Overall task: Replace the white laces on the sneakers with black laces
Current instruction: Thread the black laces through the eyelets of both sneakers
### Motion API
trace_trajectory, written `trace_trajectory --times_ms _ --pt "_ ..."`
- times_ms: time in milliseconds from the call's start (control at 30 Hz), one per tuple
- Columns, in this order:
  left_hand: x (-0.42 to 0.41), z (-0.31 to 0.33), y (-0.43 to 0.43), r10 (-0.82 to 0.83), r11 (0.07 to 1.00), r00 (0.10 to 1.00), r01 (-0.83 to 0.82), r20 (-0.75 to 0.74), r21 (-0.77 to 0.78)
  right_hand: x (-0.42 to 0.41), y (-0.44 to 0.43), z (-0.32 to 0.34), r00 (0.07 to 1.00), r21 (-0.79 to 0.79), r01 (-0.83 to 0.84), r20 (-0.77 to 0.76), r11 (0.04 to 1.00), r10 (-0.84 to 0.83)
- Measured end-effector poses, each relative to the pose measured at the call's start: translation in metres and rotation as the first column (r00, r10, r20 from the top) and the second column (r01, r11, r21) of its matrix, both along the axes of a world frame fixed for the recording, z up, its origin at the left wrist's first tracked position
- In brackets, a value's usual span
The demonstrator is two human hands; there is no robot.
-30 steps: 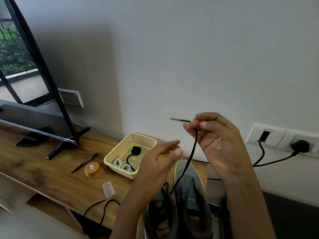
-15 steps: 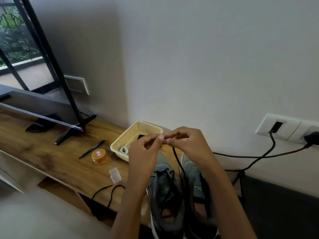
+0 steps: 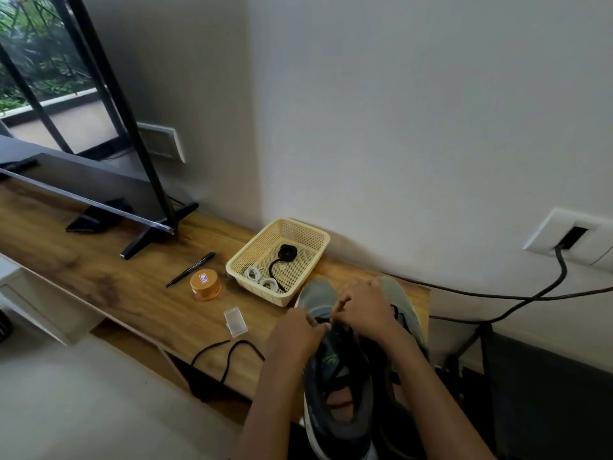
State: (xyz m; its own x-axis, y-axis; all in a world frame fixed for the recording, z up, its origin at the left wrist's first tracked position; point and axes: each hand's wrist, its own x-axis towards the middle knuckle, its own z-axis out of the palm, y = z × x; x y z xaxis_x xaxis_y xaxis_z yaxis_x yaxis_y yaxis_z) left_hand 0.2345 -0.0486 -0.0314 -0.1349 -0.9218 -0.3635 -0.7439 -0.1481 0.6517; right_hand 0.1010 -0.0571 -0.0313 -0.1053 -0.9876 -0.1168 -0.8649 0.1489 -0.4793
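Two grey sneakers stand side by side at the right end of the wooden table point(image 3: 99, 280): the left sneaker point(image 3: 335, 370) and the right sneaker point(image 3: 398, 300). My left hand point(image 3: 297, 333) and my right hand point(image 3: 363, 310) meet low over the left sneaker's front eyelets, each pinching the black lace point(image 3: 323, 322) there. A free length of the black lace point(image 3: 225, 356) trails left over the table's front edge. In the yellow basket point(image 3: 318, 237) lie two coiled white laces point(image 3: 260, 278) and a coiled black lace point(image 3: 287, 254).
A pen point(image 3: 190, 269), an orange round tin point(image 3: 205, 285) and a small clear plastic box point(image 3: 235, 321) lie left of the sneakers. A TV on black feet point(image 3: 156, 234) stands at the table's left. Black cables point(image 3: 517, 295) run from a wall socket point(image 3: 570, 237) at the right.
Both hands came down from chest height to the left sneaker's front eyelets, bringing the black lace end with them. My left hand, open a second ago, now pinches the lace.
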Motion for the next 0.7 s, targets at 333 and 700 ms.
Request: trace_trajectory --times_ms 333,700 --pt "0.011 -0.012 -0.009 0.011 0.996 0.999 -0.014 0.041 0.091 0.005 0.003 -0.014 0.980 0.037 -0.112 -0.160 0.993 0.117" --pt "0.012 -0.021 -0.010 0.084 0.982 0.995 -0.074 -0.048 0.176 0.010 0.006 -0.011 0.973 -0.001 -0.182 -0.147 0.983 0.180"
